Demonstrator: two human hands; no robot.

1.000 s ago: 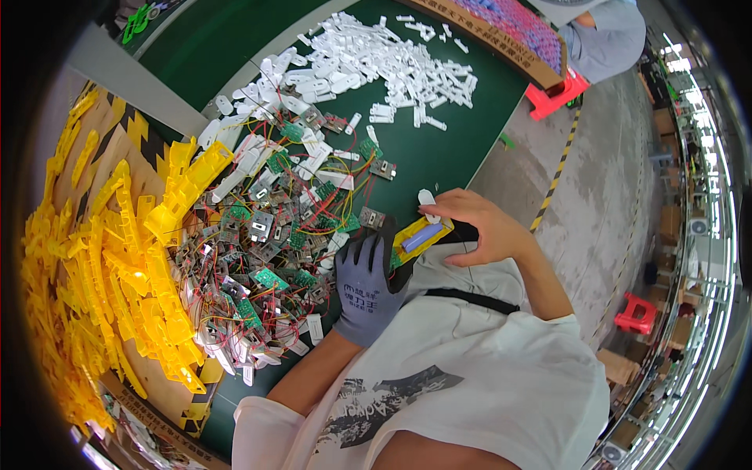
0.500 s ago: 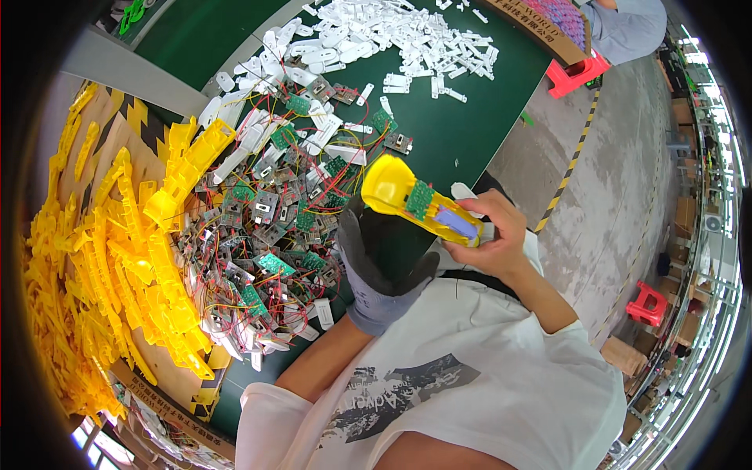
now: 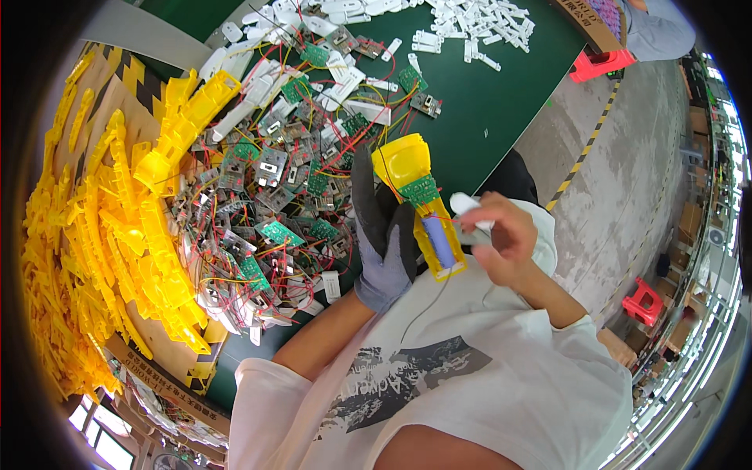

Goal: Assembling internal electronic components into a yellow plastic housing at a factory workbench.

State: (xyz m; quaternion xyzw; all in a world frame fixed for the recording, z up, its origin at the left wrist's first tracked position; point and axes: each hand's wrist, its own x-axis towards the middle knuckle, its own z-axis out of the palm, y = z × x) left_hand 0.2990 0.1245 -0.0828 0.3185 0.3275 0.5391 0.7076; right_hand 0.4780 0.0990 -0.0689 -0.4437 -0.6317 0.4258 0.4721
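My left hand (image 3: 385,249), in a grey and black glove, grips the side of a yellow plastic housing (image 3: 402,159). The housing stands tilted, its scooped wide end away from me. Across its middle lies a green circuit board (image 3: 421,190), and a blue cylindrical battery (image 3: 439,241) sits in the narrower part. A thin dark wire hangs from the near end over my shirt. My bare right hand (image 3: 511,236) is just right of the housing, fingers closed on a white plastic piece (image 3: 464,204). A greyish part beside those fingertips is blurred; a red wire runs from it toward the housing.
A tangled heap of wired circuit boards and switch parts (image 3: 270,168) covers the table left of my hands. Yellow housings (image 3: 149,243) pile up farther left. White plastic parts (image 3: 478,27) lie on the green table (image 3: 478,102) at the back. Red stools (image 3: 644,302) stand on the floor to the right.
The yellow housing has swung more upright, and my left hand now grips it. My right hand has let go of its near end and shifted slightly right, holding the white piece.
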